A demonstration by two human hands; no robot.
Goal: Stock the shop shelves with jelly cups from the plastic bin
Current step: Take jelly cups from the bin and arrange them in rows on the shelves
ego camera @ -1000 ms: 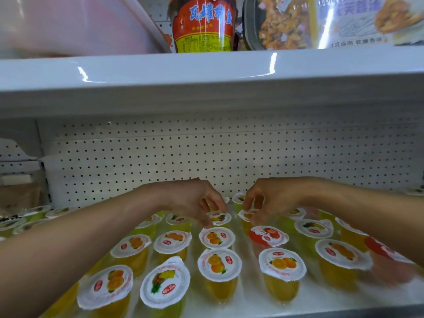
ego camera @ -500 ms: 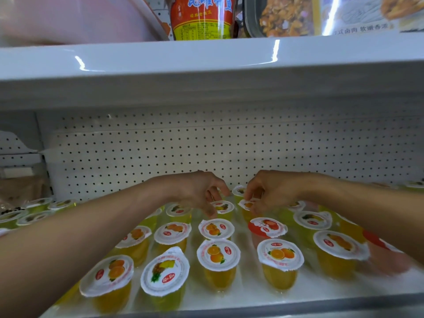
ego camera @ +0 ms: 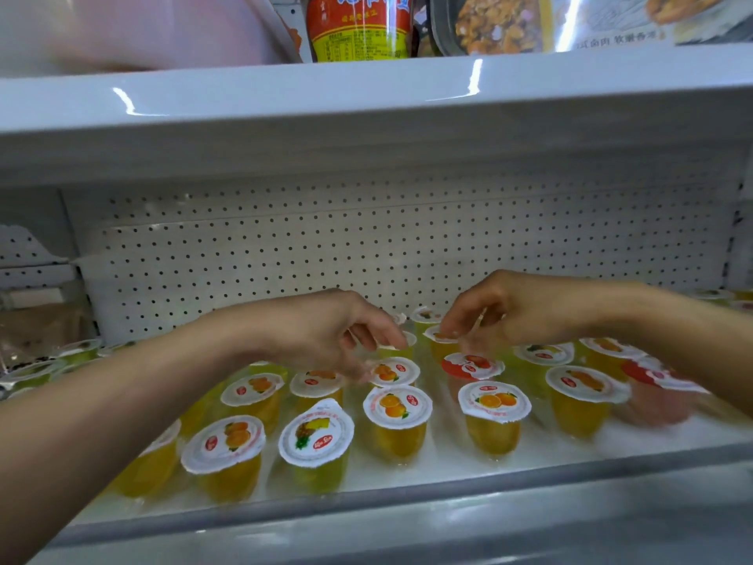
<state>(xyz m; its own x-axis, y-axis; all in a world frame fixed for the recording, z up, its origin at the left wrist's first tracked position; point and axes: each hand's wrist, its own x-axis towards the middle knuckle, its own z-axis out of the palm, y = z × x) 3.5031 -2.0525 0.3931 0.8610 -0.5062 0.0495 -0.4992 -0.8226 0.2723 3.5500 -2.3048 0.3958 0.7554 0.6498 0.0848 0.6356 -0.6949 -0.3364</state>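
**At the back row: both hands on rear jelly cups**

On the lower shelf, sealed jelly cups stand upright in loose rows from the front rail back to the pegboard panel. Most are yellow with fruit-printed lids, and a red-lidded cup stands right of centre. Both forearms reach in over the front rows.

The left hand is bent downward with its fingers curled. One fingertip touches the lid of a back-row cup, but motion blur hides the thumb, so it cannot be told whether this hand pinches the cup or only steadies it. The right hand has drawn its fingertips together on the lid rim of the neighbouring rear cup, in a narrow pinch from above.

Compared with a second ago, the main change is in the view. The camera has tilted down, so the upper shelf sits higher in the frame. Both hands remain over the same two rear cups, and the standing rows have not shifted. The right wrist seems slightly raised.

This suggests the placing of this pair is at its end. The cups are down and are being squared up, and release looks likely next. The back row still has gaps near the panel, so stocking is judged well advanced but unfinished. The plastic bin cannot be identified with certainty here.
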